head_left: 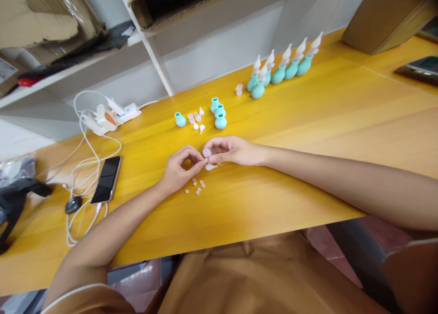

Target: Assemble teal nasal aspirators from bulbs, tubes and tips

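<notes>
Both hands meet over the wooden table (pixel 273 191). My right hand (pixel 232 151) is closed on a small translucent pinkish connector piece (pixel 206 152). Against it, my left hand (pixel 181 168) pinches thumb and forefinger together; whatever lies between them is too small to make out. Just below the fingertips a white pointed nozzle (pixel 211 167) lies on the table. Several tiny translucent discs (pixel 198 191) are scattered nearer the table's front edge. Beyond the hands stand teal rubber bulbs (pixel 221 121), with loose nozzles (pixel 202 129) and connector pieces (pixel 197 117) beside a single teal bulb (pixel 180 120).
Several assembled nasal aspirators (pixel 278 72) stand at the back right, near another connector piece (pixel 239 90). On the left are a phone (pixel 106 179), white cables (pixel 77 186) and a power strip (pixel 130 113). A cardboard box (pixel 386 18) sits at the far right.
</notes>
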The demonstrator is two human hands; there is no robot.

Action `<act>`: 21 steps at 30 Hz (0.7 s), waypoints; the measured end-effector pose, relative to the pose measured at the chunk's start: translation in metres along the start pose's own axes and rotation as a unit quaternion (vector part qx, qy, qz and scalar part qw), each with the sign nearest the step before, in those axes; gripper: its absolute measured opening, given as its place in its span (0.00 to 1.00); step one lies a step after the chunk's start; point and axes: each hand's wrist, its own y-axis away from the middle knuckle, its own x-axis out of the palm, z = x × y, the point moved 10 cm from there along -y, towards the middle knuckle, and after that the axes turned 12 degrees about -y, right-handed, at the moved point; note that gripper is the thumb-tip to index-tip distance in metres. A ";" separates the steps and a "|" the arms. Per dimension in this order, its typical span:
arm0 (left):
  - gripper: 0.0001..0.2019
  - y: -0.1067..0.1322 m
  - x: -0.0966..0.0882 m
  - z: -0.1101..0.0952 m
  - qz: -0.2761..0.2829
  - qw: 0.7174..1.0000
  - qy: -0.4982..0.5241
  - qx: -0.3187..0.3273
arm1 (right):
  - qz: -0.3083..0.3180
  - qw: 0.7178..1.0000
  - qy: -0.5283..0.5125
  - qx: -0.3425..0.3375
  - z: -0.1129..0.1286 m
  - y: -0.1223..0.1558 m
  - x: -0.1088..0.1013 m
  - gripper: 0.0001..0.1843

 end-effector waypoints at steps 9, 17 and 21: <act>0.10 0.000 0.001 -0.001 0.002 1.000 -0.029 -0.005 | 0.010 1.000 0.004 0.005 0.001 0.000 0.003 0.20; 0.07 0.000 0.001 -0.002 0.002 1.000 -0.004 0.006 | 0.006 1.000 0.000 0.007 0.001 0.000 0.003 0.21; 0.19 0.001 0.001 0.001 -0.002 1.000 0.010 -0.006 | -0.019 1.000 0.000 -0.011 0.004 0.000 0.002 0.23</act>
